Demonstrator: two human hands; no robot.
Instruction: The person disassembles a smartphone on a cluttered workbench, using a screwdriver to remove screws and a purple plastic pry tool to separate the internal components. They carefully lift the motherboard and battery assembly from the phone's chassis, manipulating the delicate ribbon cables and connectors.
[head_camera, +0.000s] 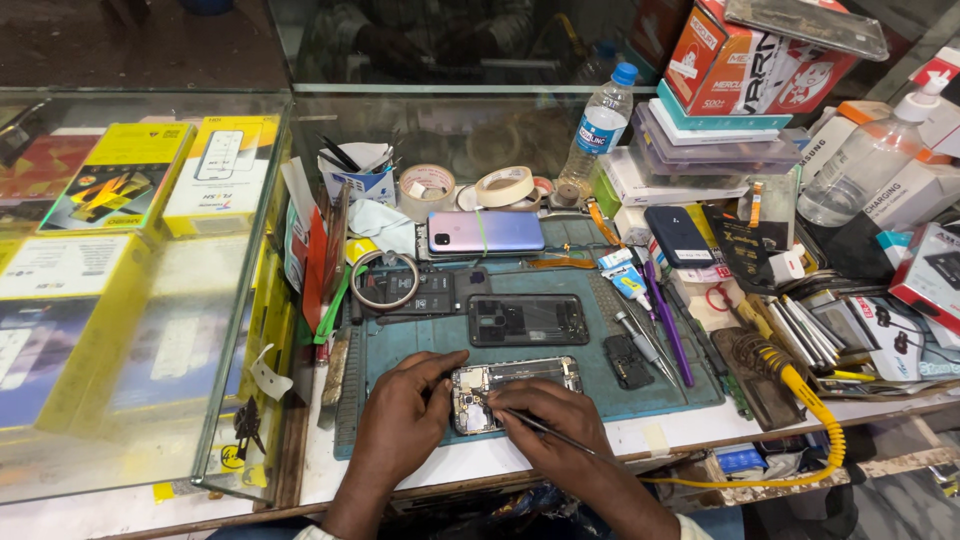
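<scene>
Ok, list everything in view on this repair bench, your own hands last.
Opened phone: one, bare circuit board, mat's near edge.
Work mat: one, teal, bench centre.
Black phone frame: one, mid-mat.
Purple phone: one, mat's far edge.
Tape rolls: two clear to see, beige, behind the phone.
Water bottle: one, clear, blue cap.
Soldering iron: one, yellow cable, right.
Boxes: several, red and white, far right.
Glass case: one, yellow boxes inside, left.
Left hand: steadies the phone.
Right hand: grip on thin tool.

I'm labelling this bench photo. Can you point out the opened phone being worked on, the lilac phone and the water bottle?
opened phone (520, 378), head view, on its exposed circuit board.
lilac phone (486, 231), head view, middle of its back.
water bottle (600, 125), head view, on its label.
</scene>
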